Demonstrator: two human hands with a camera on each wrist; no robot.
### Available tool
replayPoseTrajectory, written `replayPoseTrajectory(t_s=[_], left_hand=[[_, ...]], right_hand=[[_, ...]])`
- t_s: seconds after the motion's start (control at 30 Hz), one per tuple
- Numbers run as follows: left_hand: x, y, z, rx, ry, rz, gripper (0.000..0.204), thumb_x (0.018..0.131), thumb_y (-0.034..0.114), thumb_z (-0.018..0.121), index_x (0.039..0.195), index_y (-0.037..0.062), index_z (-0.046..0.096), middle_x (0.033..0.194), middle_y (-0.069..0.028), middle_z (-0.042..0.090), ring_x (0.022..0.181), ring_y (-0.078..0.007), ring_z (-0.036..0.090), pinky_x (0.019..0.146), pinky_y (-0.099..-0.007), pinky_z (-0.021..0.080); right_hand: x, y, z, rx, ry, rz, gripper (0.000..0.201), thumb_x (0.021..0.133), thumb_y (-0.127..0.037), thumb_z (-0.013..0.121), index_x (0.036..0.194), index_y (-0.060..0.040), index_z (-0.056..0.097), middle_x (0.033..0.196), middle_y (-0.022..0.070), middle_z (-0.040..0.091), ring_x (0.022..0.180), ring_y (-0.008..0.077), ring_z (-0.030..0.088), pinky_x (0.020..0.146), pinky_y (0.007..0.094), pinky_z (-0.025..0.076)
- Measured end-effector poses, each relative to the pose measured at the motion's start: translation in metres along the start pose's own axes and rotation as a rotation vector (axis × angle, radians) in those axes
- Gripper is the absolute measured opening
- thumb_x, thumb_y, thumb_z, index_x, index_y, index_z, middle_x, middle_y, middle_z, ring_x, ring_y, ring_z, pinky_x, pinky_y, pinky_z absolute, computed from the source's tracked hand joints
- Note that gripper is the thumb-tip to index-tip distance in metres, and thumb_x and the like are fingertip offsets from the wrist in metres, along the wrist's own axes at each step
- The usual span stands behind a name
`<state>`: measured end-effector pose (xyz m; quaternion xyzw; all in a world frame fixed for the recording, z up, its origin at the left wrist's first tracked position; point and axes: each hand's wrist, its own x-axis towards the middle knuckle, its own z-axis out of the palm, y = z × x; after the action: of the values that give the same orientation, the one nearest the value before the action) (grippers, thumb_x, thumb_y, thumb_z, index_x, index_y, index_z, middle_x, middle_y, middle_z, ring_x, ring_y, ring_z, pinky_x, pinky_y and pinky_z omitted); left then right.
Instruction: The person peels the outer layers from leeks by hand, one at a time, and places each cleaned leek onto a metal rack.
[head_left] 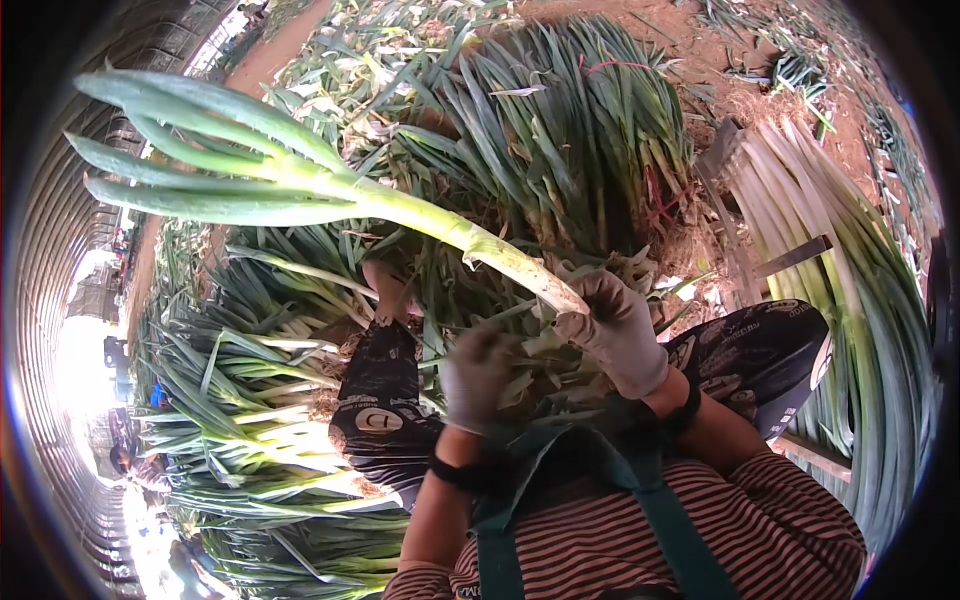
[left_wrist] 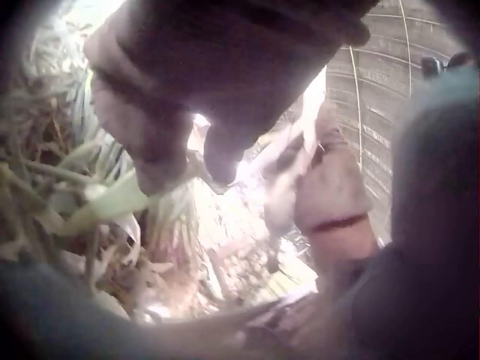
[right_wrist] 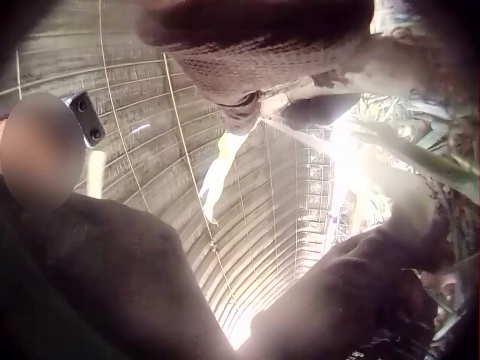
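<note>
My right hand [head_left: 620, 335], in a pale work glove, grips the white root end of a large green onion [head_left: 420, 218]. The onion slants up and left, its green leaves fanned out. A loose flap of skin stands out from its stalk, and in the right wrist view a pale strip [right_wrist: 220, 176] hangs below the gloved fingers. My left hand [head_left: 475, 380], gloved and motion-blurred, is below the stalk and apart from it. In the left wrist view its dark fingers bend downward over a pale green leaf strip [left_wrist: 112, 204]; I cannot tell whether they hold it.
Tied green onions [head_left: 560, 130] stand ahead. At right, long onions with white stalks [head_left: 800, 210] lie beside a metal bracket [head_left: 795, 257]. More onions [head_left: 260, 430] are heaped at left. Leaf scraps [head_left: 545, 375] cover the ground between the person's knees. A ribbed tunnel roof [right_wrist: 247, 187] arches overhead.
</note>
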<state>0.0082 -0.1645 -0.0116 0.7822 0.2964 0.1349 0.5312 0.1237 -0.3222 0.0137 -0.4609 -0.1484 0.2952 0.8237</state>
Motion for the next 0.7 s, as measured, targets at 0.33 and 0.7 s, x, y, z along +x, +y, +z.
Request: replayPoseTrajectory(t_s=[0.33,0.7], left_hand=[[0.032,0.098,-0.006,-0.360,0.367,0.363,0.008,0.088,0.004,0.067,0.093,-0.0022,0.067,0.072,0.0001,0.060,0.057,-0.0049,0.050,0.051,-0.0187,0.038],[-0.019,0.112,0.035,0.130,-0.465,0.831,0.006,0.078,0.004,0.072,0.082,0.0033,0.067,0.083,-0.0048,0.069,0.069,-0.0136,0.064,0.063,-0.0265,0.052]], right_hand=[[-0.009,0.019,0.015,-0.240,0.090,-0.145,0.032,0.082,-0.010,0.077,0.104,-0.0008,0.056,0.095,0.0022,0.064,0.084,0.0083,0.060,0.075,0.0258,0.051],[-0.003,0.023,0.005,-0.224,0.021,-0.122,0.032,0.080,-0.004,0.075,0.107,-0.0001,0.058,0.095,0.0035,0.064,0.087,0.0097,0.060,0.074,0.0256,0.051]])
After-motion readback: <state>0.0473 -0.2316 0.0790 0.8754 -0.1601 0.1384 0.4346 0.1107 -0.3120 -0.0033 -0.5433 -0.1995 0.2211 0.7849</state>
